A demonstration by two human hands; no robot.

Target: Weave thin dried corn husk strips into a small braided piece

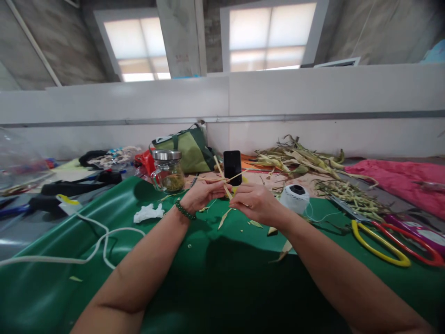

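Pale, dry plant strips (pixel 219 168) cross each other between my two hands, above the green mat. My left hand (pixel 205 194), with a green bead bracelet (pixel 185 210) at the wrist, pinches the strips near their crossing. From the right, my right hand (pixel 253 202) has its fingers closed on the lower end of the strips, close to my left fingertips. Just behind the strips stands a dark phone (pixel 232 168), upright. Loose leaf scraps (pixel 224 219) lie on the mat below my hands.
A white thread spool (pixel 295 198) and scissors with red and yellow handles (pixel 380 243) are at right. Dried husks (pixel 295 157) are piled behind. At left are a lidded glass jar (pixel 168 174), crumpled white tissue (pixel 149 213) and a white cable (pixel 83 260) across the green mat (pixel 139 287).
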